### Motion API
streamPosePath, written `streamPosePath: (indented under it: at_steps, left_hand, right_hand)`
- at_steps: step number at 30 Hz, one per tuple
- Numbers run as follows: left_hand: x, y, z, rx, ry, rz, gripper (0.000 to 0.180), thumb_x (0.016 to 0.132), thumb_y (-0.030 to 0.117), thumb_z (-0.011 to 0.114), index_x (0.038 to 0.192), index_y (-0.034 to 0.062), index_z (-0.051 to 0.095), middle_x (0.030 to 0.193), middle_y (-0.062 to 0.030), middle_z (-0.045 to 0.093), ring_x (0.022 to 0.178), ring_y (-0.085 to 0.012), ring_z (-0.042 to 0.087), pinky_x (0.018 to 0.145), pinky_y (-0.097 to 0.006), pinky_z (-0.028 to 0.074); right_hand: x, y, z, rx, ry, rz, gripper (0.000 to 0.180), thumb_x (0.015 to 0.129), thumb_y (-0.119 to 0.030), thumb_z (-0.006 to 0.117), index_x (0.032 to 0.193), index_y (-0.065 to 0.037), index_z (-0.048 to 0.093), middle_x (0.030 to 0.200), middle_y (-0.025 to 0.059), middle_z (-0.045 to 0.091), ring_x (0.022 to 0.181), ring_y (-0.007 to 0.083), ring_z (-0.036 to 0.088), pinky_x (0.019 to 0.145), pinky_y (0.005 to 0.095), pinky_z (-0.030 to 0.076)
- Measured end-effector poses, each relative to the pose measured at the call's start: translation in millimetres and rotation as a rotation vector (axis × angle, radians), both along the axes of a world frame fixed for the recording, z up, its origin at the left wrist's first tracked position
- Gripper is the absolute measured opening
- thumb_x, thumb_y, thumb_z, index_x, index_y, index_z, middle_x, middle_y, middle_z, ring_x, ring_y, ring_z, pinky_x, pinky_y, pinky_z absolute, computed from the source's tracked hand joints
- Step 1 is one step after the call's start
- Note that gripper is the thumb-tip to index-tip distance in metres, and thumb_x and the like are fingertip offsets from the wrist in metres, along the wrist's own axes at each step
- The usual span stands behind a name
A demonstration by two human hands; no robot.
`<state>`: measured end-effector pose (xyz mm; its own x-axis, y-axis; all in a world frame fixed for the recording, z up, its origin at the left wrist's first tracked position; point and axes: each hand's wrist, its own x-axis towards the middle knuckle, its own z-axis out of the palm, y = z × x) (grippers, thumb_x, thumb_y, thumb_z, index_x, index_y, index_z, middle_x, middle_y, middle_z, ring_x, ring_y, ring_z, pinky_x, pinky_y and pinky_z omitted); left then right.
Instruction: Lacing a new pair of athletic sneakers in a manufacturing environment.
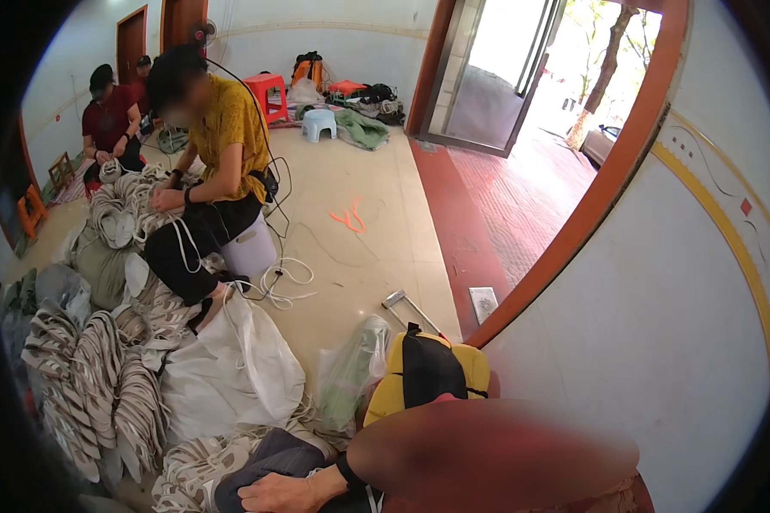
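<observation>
At the lower edge, my left hand (284,492) lies over dark grey fabric (269,466) that looks like a trouser knee. A black band is round its wrist. The fingers drape over the cloth, and I make out nothing in them; part of the hand is cut off. A blurred reddish patch hides most of the arm. Beside the cloth lie pale beige pieces resembling shoe uppers (184,470). A large white sack (235,368) slumps just beyond them. My right hand does not show.
Stacked shoe uppers (94,376) cover the left floor. A co-worker in yellow (222,128) sits on a bucket (250,246), hands at pale bundles; white cord (287,286) trails nearby. A yellow-and-black padded item (428,372) stands by the doorway. Two more people sit at the back left.
</observation>
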<state>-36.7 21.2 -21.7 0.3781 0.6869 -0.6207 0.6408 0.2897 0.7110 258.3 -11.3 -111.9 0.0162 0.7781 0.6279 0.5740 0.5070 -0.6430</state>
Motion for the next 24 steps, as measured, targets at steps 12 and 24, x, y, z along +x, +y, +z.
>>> streamPosePath:
  at_steps: [12,24]
  left_hand:
    - [-15,-16,-40,0.299,-0.165,0.202,0.025,0.099,0.028,0.063,0.115,0.0082,0.062,0.083,-0.0037,0.063,0.070,-0.0098,0.058,0.063,-0.024,0.046]
    - [-12,-67,-49,0.547,-0.351,0.333,0.012,0.094,0.008,0.063,0.103,-0.0006,0.066,0.095,-0.0065,0.066,0.062,-0.0100,0.056,0.055,-0.024,0.047]
  right_hand:
    - [-4,10,-24,-0.149,-0.069,0.027,0.019,0.086,-0.011,0.061,0.085,0.000,0.046,0.089,0.0173,0.046,0.078,0.0384,0.054,0.065,0.0466,0.043]
    - [13,1,-14,-0.358,0.174,-0.058,0.020,0.084,-0.020,0.070,0.081,-0.003,0.060,0.073,0.0134,0.058,0.062,0.0263,0.056,0.060,0.0367,0.048]
